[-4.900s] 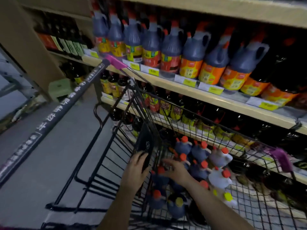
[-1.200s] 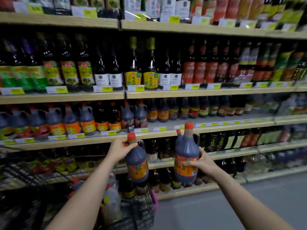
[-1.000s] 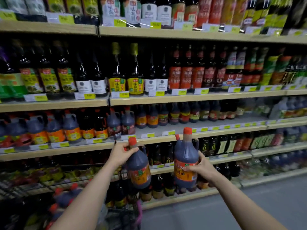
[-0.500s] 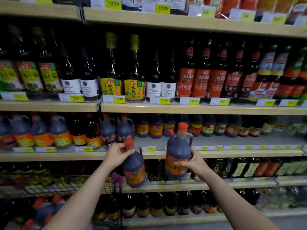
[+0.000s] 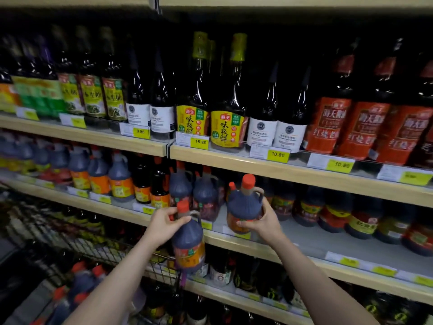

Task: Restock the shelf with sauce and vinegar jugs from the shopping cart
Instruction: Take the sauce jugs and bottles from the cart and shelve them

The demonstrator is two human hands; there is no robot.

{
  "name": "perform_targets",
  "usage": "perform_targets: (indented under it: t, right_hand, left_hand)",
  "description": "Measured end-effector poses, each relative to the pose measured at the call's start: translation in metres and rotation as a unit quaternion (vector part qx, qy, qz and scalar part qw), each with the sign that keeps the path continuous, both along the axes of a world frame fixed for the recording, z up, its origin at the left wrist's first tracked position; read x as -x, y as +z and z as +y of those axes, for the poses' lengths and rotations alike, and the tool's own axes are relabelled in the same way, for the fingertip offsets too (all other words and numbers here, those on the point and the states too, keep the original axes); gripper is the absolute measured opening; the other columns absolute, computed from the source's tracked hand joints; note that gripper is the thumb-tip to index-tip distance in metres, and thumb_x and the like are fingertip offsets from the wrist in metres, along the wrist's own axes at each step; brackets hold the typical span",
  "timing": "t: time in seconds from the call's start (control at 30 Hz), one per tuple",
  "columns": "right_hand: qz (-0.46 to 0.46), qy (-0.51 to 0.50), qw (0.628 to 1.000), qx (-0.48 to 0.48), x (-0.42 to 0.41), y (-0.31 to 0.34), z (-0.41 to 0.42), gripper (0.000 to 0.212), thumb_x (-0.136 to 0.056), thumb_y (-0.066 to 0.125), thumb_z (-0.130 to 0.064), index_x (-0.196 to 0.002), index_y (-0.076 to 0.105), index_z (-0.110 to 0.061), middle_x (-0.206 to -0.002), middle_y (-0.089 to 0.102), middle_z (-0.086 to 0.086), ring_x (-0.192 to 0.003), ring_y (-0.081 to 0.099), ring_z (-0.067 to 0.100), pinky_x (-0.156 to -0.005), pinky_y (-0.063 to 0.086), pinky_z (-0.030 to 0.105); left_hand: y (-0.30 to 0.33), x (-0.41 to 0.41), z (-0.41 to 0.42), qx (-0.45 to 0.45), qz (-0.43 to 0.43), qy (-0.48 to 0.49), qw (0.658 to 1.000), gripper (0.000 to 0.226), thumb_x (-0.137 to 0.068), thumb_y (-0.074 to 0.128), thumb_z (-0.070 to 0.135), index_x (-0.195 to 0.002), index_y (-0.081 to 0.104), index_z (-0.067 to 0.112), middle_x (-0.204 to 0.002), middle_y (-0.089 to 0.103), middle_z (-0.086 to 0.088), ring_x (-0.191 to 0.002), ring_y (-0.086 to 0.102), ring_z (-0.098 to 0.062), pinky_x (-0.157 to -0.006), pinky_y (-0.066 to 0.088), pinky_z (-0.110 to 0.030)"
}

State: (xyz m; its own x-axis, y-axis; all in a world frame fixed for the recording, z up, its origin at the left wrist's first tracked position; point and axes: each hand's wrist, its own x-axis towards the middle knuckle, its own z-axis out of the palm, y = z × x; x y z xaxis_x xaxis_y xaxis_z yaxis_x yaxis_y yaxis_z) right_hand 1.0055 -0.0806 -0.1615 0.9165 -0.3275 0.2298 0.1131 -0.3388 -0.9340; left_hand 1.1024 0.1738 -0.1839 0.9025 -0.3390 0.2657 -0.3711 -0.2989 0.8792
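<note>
Our left hand (image 5: 164, 227) grips a dark sauce jug (image 5: 188, 245) by its neck, held in front of the shelf (image 5: 304, 245); our right hand (image 5: 262, 222) wraps a second jug (image 5: 243, 205) — its base at the shelf's front edge; the cart (image 5: 93, 240) sits lower left.

Left hand (image 5: 164, 227) gripping neck and handle of a dark red-capped sauce jug (image 5: 188, 242), hanging upright in front of the shelf edge (image 5: 304, 259), above the wire shopping cart (image 5: 98, 245). Right hand (image 5: 262, 222) wrapped around lower body of a second red-capped jug (image 5: 244, 205), upright at the front of the middle shelf, just right of two shelved jugs (image 5: 194, 191). Tall dark bottles (image 5: 232, 95) and yellow price tags (image 5: 277, 154) on shelf above; more red-capped jugs (image 5: 82, 280) in cart, blurred.
</note>
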Motion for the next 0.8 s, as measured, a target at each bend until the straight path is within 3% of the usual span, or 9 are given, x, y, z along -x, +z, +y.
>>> perform_targets:
  t: [0.07,0.23,0.33,0.43,0.47,0.53,0.6,0.7,0.8]
  right_hand:
    - [-0.020,0.006,1.000,0.010,-0.018,-0.010,-0.006,0.072,-0.059,0.082,0.008,-0.115,0.045,-0.019,-0.105,0.057,-0.008,-0.094,0.055,0.003,-0.071,0.042,0.000]
    - [-0.036,0.013,0.999,0.006,-0.053,-0.037,-0.019,0.077,-0.059,0.082,0.008,-0.125,0.045,-0.009,-0.113,0.055,-0.001,-0.106,0.052,0.013,-0.071,0.042,0.003]
    - [-0.012,0.005,1.000,0.011,-0.075,-0.055,-0.023,0.081,-0.057,0.086,-0.001,-0.127,0.045,-0.004,-0.116,0.055,0.001,-0.107,0.052,0.014,-0.077,0.041,0.013]
    - [0.028,-0.010,1.000,-0.004,-0.091,-0.071,-0.030,0.098,-0.048,0.092,-0.016,-0.131,0.039,-0.012,-0.126,0.055,0.005,-0.112,0.057,0.024,-0.087,0.053,0.039]
    - [0.042,-0.010,0.999,-0.016,-0.092,-0.074,-0.031,0.101,-0.047,0.092,-0.019,-0.132,0.037,-0.014,-0.126,0.055,0.004,-0.110,0.060,0.027,-0.081,0.056,0.043]
    - [0.066,-0.008,0.997,-0.034,-0.097,-0.078,-0.032,0.102,-0.046,0.092,-0.024,-0.131,0.036,-0.016,-0.125,0.057,0.006,-0.103,0.064,0.032,-0.062,0.059,0.037]
    - [0.064,-0.012,0.997,-0.038,-0.099,-0.079,-0.031,0.093,-0.052,0.090,-0.020,-0.129,0.038,-0.015,-0.125,0.058,0.010,-0.103,0.064,0.033,-0.057,0.059,0.031]
    - [0.044,-0.017,0.998,-0.052,-0.102,-0.084,-0.025,0.089,-0.059,0.087,-0.013,-0.133,0.037,-0.014,-0.126,0.056,0.007,-0.109,0.059,0.024,-0.087,0.054,0.041]
    - [0.055,0.004,0.997,-0.054,-0.099,-0.082,-0.018,0.093,-0.062,0.085,-0.014,-0.138,0.032,-0.016,-0.129,0.052,0.002,-0.110,0.055,0.018,-0.089,0.052,0.037]
  left_hand:
    - [-0.009,-0.007,-0.005,0.001,-0.009,0.009,1.000,0.004,-0.079,0.073,0.015,-0.079,0.071,0.018,-0.072,0.069,0.017,-0.070,0.061,0.011,-0.059,0.044,-0.005]
    - [-0.023,-0.017,-0.013,-0.002,-0.022,0.024,0.999,0.013,-0.080,0.072,0.020,-0.089,0.073,0.011,-0.079,0.071,0.004,-0.074,0.063,0.001,-0.058,0.046,-0.010]
    - [-0.033,-0.022,-0.012,-0.001,-0.025,0.029,0.999,0.016,-0.079,0.073,0.024,-0.091,0.074,0.014,-0.089,0.074,-0.001,-0.088,0.068,-0.012,-0.074,0.056,-0.034]
    - [-0.039,-0.022,-0.012,-0.015,-0.043,0.047,0.998,0.006,-0.077,0.075,0.028,-0.082,0.073,0.026,-0.083,0.074,-0.006,-0.083,0.069,-0.021,-0.071,0.054,-0.044]
    - [-0.041,-0.022,-0.012,-0.013,-0.043,0.044,0.998,0.003,-0.076,0.075,0.030,-0.077,0.072,0.030,-0.082,0.074,-0.006,-0.081,0.069,-0.021,-0.070,0.054,-0.044]
    - [-0.045,-0.024,-0.011,-0.010,-0.044,0.040,0.998,0.007,-0.071,0.074,0.043,-0.073,0.072,0.036,-0.081,0.074,-0.010,-0.078,0.069,-0.026,-0.070,0.053,-0.050]
    - [-0.046,-0.028,-0.008,-0.013,-0.033,0.039,0.999,0.018,-0.067,0.072,0.051,-0.076,0.073,0.035,-0.081,0.074,-0.008,-0.081,0.069,-0.031,-0.072,0.053,-0.052]
    - [-0.045,-0.029,-0.008,-0.016,-0.016,0.038,0.999,0.009,-0.076,0.075,0.031,-0.083,0.073,0.026,-0.085,0.075,0.000,-0.084,0.070,-0.016,-0.077,0.056,-0.048]
    - [-0.047,-0.033,-0.007,-0.023,-0.005,0.039,0.999,0.012,-0.077,0.075,0.028,-0.087,0.073,0.022,-0.085,0.074,0.002,-0.083,0.069,-0.010,-0.077,0.057,-0.044]
